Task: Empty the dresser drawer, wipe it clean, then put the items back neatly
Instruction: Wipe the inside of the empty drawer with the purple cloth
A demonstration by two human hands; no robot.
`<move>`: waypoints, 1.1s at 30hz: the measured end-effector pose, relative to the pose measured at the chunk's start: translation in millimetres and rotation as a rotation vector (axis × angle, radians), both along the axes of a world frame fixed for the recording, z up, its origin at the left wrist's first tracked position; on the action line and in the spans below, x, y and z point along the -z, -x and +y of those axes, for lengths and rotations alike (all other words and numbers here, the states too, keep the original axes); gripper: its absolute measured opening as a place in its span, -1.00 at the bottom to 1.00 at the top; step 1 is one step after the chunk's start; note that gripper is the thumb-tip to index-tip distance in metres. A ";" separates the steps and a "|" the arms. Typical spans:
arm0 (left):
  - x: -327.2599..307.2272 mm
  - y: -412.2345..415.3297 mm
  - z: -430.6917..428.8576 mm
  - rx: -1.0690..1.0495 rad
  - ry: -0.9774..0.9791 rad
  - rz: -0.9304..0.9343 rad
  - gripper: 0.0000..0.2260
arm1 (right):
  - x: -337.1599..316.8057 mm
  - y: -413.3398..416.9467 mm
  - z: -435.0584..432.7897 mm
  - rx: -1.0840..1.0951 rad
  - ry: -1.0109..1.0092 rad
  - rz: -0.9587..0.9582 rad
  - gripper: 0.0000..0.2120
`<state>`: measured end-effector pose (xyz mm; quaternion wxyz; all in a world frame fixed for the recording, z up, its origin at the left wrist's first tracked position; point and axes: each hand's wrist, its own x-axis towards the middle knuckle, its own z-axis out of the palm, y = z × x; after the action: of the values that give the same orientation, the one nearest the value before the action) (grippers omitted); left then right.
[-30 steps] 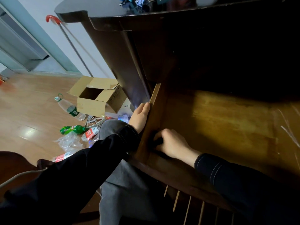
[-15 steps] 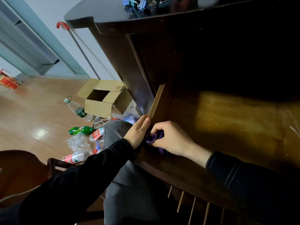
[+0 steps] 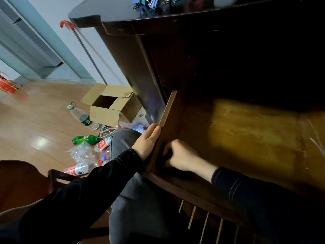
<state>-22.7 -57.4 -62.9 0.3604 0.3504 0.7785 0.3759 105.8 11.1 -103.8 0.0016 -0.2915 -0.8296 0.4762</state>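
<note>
Item 1. Left hand: one. The fingers lie straight and flat along the outside of the drawer's side wall, with the tips at its top edge. It grips nothing and seems to be steadying the drawer.

Item 2. Right hand: one. It is inside the drawer, just across the wall from the left fingers, and the fingers are curled tight into the near corner.

Item 3. Dark wad of cloth: one, mostly hidden under the right fingers. Judged soft, light and easily bunched, so best held balled in the fist.

Item 4. Open brown wooden drawer: one. Its floor stretches away beyond the right knuckles, and no contents are visible. Judged stiff, with a smooth lacquered floor. The thin side wall is the natural hold.

Item 5. Plastic bottles: at least four, lying on the floor well outside the left fingers.

Item 6. Open cardboard box: one, beyond the bottles.

Item 7. Binder clips: several, number unclear, on the dark dresser top, far above both hands.
</note>
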 end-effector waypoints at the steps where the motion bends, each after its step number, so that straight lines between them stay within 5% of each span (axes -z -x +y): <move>1: 0.4 0.0 -0.3 0.000 0.002 -0.004 -0.84 | -0.7 0.3 2.3 0.006 -0.016 -0.009 -0.74; 5: 2.5 0.8 -0.5 0.006 -0.019 -0.018 -0.76 | -8.2 -0.6 -3.3 -0.007 0.051 0.190 -0.80; 11: 3.2 2.0 -0.5 -0.010 -0.003 -0.005 -0.83 | 1.8 -1.1 -7.3 0.047 0.037 -0.117 -0.75; 16: 5.7 2.6 -0.3 -0.025 -0.051 -0.047 -0.81 | -11.1 -1.1 -8.3 0.043 0.101 0.099 -0.83; 20: 5.3 2.6 -0.9 -0.022 -0.031 -0.064 -0.82 | 7.3 -1.8 -22.0 0.062 0.187 0.052 -0.77; 33: -0.6 1.2 -0.9 0.010 0.006 -0.030 -0.84 | 39.0 13.0 14.8 0.208 -0.064 -0.116 -0.83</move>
<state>-23.9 -58.3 -62.4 0.3748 0.3473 0.7725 0.3770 92.8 25.9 -142.8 0.0123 -0.4030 -0.8082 0.4293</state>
